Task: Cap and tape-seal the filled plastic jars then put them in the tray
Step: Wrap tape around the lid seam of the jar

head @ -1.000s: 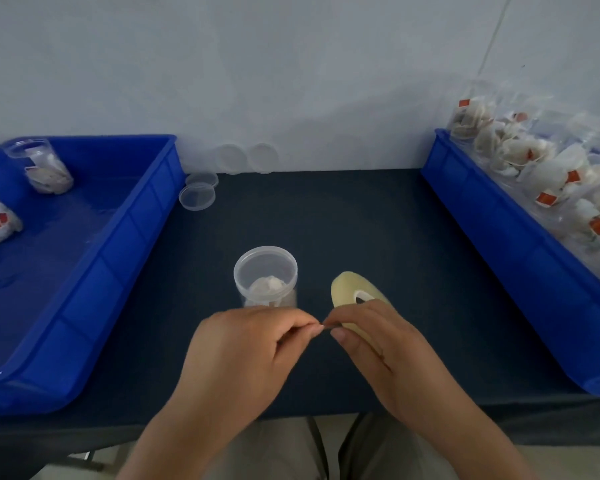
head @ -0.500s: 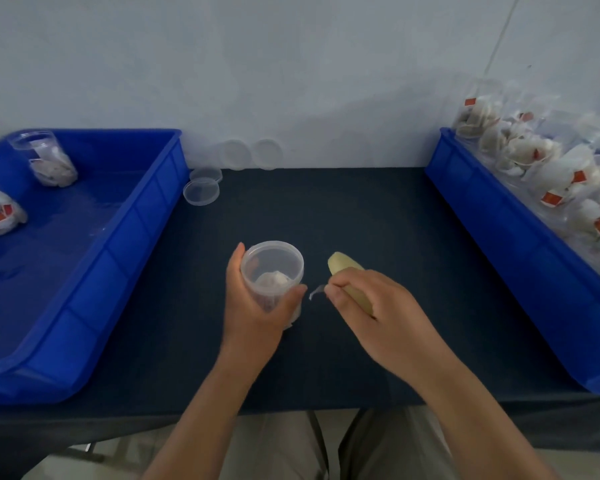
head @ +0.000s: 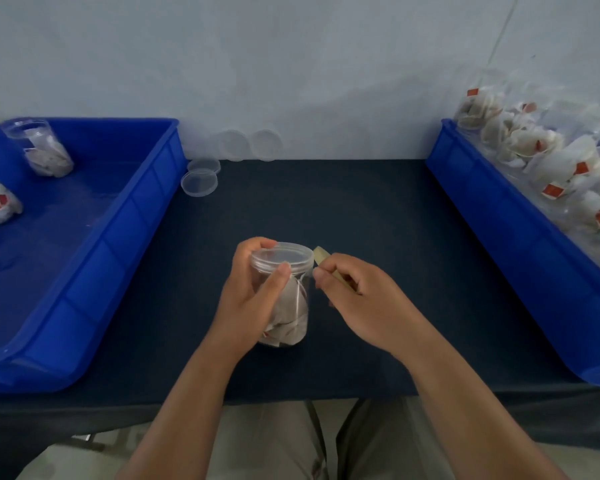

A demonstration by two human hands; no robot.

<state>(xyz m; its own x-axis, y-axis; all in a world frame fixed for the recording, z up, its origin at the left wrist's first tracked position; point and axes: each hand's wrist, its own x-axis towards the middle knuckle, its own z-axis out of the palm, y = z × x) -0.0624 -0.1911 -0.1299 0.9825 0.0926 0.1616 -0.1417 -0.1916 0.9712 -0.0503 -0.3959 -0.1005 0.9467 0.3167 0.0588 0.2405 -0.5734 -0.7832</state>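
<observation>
The left hand (head: 253, 301) grips the jar (head: 293, 306) near the middle of the worktop (head: 361, 202), thumb on the front of the lid (head: 280, 258) and fingers curled round the back. Half a second ago only the jar's top showed; now its side and the tea bags inside show too, though whether its base rests on the worktop cannot be told. The right hand (head: 361, 299), clamped on the tape roll (head: 321, 254), has closed in from just beside the jar, and its thumb and forefinger now pinch together against the right edge of the lid. Two jars lie in the left tray (head: 125, 237) as before, and loose lids (head: 200, 181) lie by its far corner.
</observation>
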